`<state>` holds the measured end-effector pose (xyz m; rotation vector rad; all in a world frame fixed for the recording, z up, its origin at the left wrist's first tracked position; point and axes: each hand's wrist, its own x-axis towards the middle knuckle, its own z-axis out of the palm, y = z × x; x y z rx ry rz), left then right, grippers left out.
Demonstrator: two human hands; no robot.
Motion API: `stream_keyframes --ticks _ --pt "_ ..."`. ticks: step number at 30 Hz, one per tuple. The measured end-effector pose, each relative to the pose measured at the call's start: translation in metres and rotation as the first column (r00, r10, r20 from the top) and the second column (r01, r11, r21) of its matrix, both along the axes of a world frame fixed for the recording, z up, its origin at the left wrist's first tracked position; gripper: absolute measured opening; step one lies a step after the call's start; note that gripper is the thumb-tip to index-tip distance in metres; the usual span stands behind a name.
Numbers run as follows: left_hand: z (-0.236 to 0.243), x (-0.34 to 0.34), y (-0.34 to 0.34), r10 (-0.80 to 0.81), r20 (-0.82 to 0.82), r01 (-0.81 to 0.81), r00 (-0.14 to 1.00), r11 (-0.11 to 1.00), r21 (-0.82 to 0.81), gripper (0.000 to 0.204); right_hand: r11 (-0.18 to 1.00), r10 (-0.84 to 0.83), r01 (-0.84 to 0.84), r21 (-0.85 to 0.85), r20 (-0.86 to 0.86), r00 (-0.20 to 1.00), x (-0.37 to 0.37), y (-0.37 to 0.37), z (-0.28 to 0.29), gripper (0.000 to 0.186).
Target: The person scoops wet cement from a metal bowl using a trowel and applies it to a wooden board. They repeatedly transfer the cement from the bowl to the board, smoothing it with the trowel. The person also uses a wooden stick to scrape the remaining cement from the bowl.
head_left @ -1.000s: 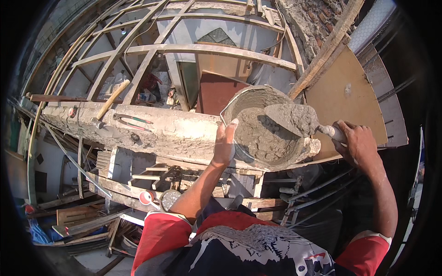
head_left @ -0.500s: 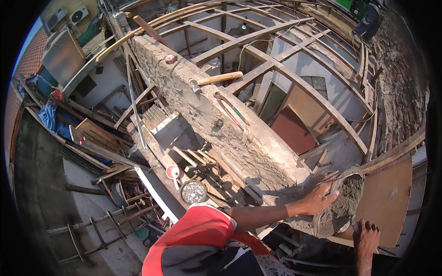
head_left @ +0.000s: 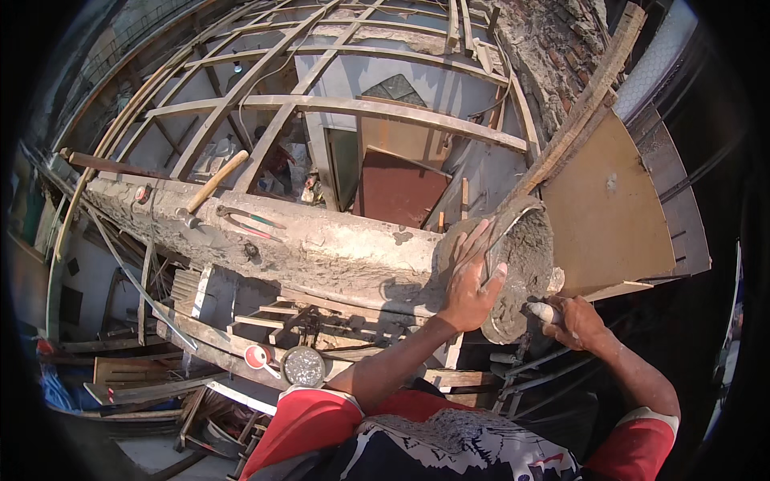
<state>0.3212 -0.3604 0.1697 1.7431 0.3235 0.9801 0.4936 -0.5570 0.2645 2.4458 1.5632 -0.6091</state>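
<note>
A mortar-caked bucket (head_left: 521, 256) is tipped on its side at the right end of the concrete wall top (head_left: 341, 244). My left hand (head_left: 473, 293) lies against the bucket's outer side with fingers stretched out. My right hand (head_left: 576, 321) grips the pale handle of a trowel (head_left: 550, 313); its blade is hidden in or behind the bucket and mortar. Further left along the wall top lie a wooden-handled hammer (head_left: 216, 180), pliers (head_left: 249, 220) with red and green grips and a small red tape measure (head_left: 143, 193).
A timber frame (head_left: 377, 108) spans rooms beyond the wall, with a brown board (head_left: 401, 188) below. A large plywood sheet (head_left: 605, 208) stands at the right. Below the wall are planks (head_left: 269, 317), a red-and-white dipper (head_left: 257, 357) and a round container (head_left: 303, 366), with scrap wood at lower left.
The bucket has gone from upright to tipped over. My left hand moved from its rim onto its side, and my right hand with the trowel moved down and left.
</note>
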Motion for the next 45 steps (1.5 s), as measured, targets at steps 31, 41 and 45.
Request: stream_keyframes --ticks 31,41,45 --pt "-0.083 -0.022 0.063 0.183 0.121 -0.024 0.976 0.635 -0.773 0.028 0.797 -0.395 0.555 0.237 -0.491 0.777 0.053 0.001 0.122 0.034" --pt "-0.074 -0.021 0.059 0.200 0.133 -0.021 0.971 0.625 -0.781 0.045 0.644 -0.564 0.615 0.456 -0.261 0.784 0.170 -0.034 0.223 0.047" --pt "-0.086 -0.021 0.065 0.194 0.156 -0.009 0.969 0.654 -0.757 0.045 0.596 -0.622 0.657 0.462 -0.252 0.742 0.214 -0.033 0.226 0.052"
